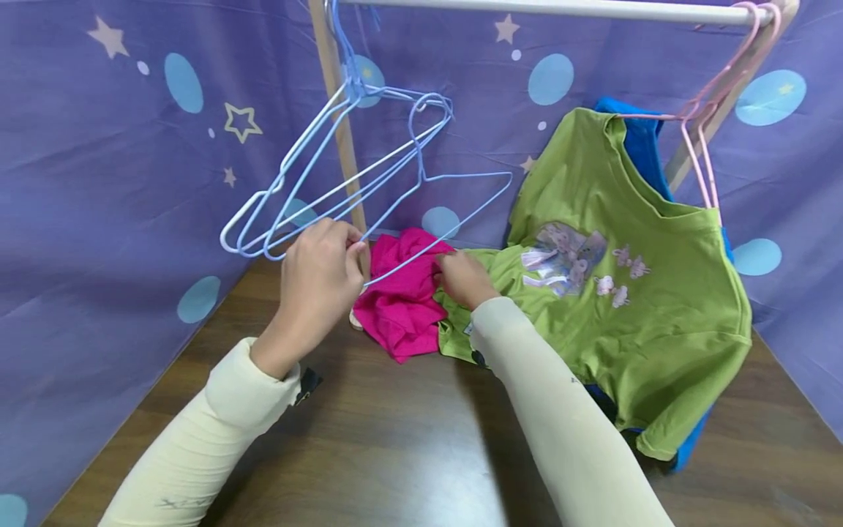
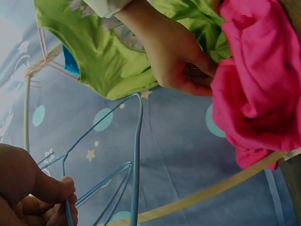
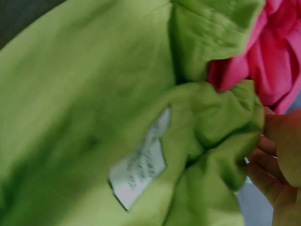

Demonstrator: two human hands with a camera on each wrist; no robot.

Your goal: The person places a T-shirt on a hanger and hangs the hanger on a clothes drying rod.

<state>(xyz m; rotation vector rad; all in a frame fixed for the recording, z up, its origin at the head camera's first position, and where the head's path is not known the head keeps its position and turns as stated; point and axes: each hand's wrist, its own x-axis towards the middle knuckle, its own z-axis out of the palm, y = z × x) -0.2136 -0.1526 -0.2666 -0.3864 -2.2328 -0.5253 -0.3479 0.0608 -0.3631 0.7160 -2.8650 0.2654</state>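
Observation:
My left hand pinches one end of a blue clothes hanger between thumb and fingers; the hanger slants over the wooden table, hook upward. Other light blue hangers hang from the rail just behind it. My right hand reaches to the crumpled pink garment, its fingertips right at the fabric edge in the left wrist view. Green cloth with a white label lies close by those fingers in the right wrist view. I cannot tell whether the fingers grip the fabric.
On the right, a green shirt with a rabbit print hangs on pink hangers, a blue garment behind it. A white rail with wooden posts spans above the table. A purple starry curtain surrounds it.

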